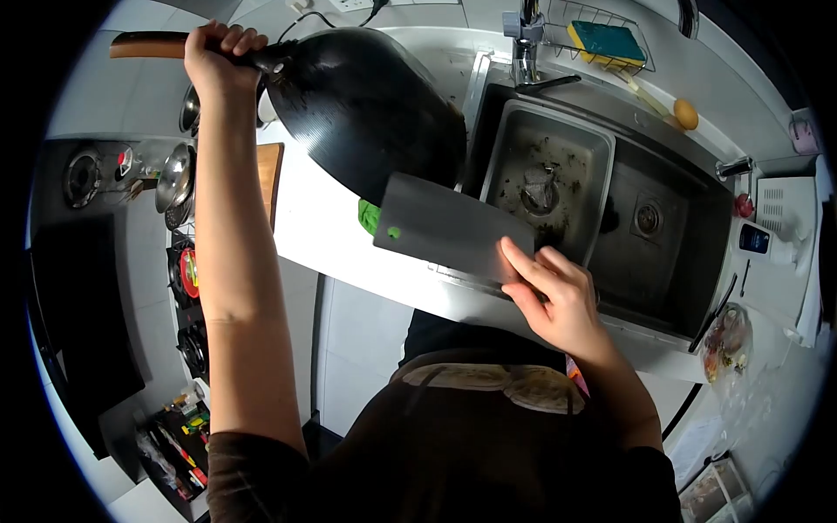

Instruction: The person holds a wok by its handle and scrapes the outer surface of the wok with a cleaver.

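My left hand (225, 54) is wrapped round the brown wooden handle of a large black wok (366, 105). The wok is tilted over the white counter, close to the sink's left edge. In my right hand (558, 292) is a cleaver (453, 228), its broad grey blade pointing left below the wok. The index finger stretches along the blade, while the cleaver's handle is hidden by the hand. Something bright green and leaf-like (368, 215) shows beside the blade's left end, and the same green appears through the blade's hole.
A steel sink (667, 261) with a dirty, wet basin (602, 139) in its left half lies to the right. Behind it are a faucet (526, 52) and a rack with a sponge (606, 42). An egg (685, 113) rests on the back ledge. A stove (192, 344) stands left.
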The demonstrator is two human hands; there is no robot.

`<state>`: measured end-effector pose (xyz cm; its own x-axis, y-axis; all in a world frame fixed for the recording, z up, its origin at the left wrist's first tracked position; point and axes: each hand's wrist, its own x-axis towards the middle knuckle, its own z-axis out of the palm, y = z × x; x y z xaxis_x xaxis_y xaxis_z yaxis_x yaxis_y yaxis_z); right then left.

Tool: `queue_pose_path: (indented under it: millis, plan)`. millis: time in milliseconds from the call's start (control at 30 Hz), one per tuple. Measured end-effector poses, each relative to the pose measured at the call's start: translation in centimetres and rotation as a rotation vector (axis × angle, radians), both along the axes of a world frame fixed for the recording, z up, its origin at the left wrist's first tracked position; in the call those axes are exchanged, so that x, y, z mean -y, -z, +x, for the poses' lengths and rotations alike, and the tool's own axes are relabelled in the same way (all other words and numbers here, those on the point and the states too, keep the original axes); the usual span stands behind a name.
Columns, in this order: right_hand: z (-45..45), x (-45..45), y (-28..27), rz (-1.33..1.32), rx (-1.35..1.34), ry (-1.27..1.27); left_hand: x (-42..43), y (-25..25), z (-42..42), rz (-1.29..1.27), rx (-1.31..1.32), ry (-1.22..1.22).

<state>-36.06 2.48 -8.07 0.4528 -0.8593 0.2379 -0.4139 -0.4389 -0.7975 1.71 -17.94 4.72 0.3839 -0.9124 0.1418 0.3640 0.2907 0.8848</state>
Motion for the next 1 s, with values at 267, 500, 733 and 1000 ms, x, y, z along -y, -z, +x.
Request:
queue_pose_path:
  millis: [267, 500, 733, 1000]
  plan:
    - [0.3, -0.2, 0.0, 0.004, -0.016, 0.006, -0.9, 0.7, 1.3, -0.02, -0.017, -0.039]
    - [0.1, -0.7, 0.3, 0.04, 0.002, -0.007, -1.2, 0.6, 1.4, -0.032, -0.035, -0.108]
    - [0.8, -0.6, 0.2, 0.003, 0.036, 0.019, -0.6, 0.4, 1.8, -0.01, -0.024, -0.086]
    - [1.0, -0.4, -0.4, 0.035, 0.042, 0.018, -0.2, 0.6, 2.3, 0.004, -0.051, -0.052]
